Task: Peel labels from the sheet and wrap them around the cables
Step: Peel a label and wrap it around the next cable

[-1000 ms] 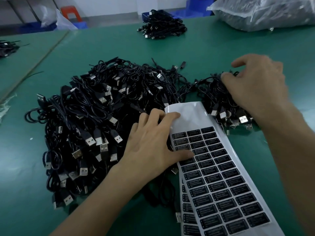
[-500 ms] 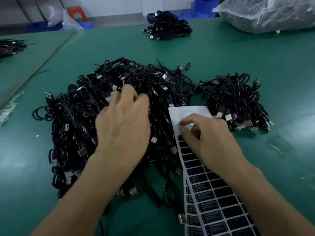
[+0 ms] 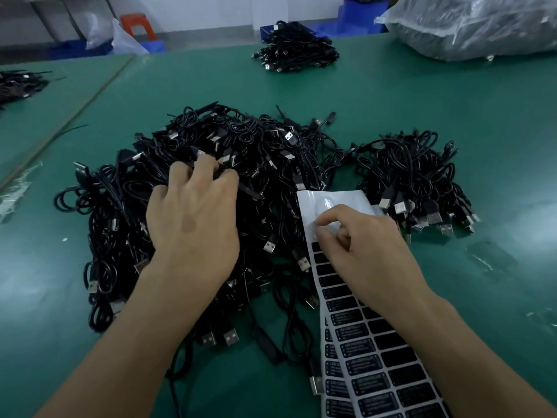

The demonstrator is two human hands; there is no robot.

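A big heap of black USB cables (image 3: 256, 152) lies mid-table, and a smaller bundle of cables (image 3: 413, 167) lies to its right. Between them runs a white label sheet (image 3: 331, 200) with rows of black labels (image 3: 370, 369), reaching toward me. My left hand (image 3: 193, 224) rests on top of the big heap, fingers curled into it around a cable. My right hand (image 3: 361, 251) lies on the sheet, thumb and forefinger pinched at the top row of labels. The label under those fingertips is hidden.
The green table (image 3: 391, 95) carries another cable pile (image 3: 295, 52) at the far edge and a large clear plastic bag (image 3: 482, 25) at the far right. More cables (image 3: 18, 82) sit on the neighbouring table to the left. Blue bins (image 3: 361, 10) and an orange stool (image 3: 137, 24) stand behind.
My right hand came off the small bundle onto the sheet and now pinches at its top row. My left hand left the sheet and dug its fingers into the big heap.
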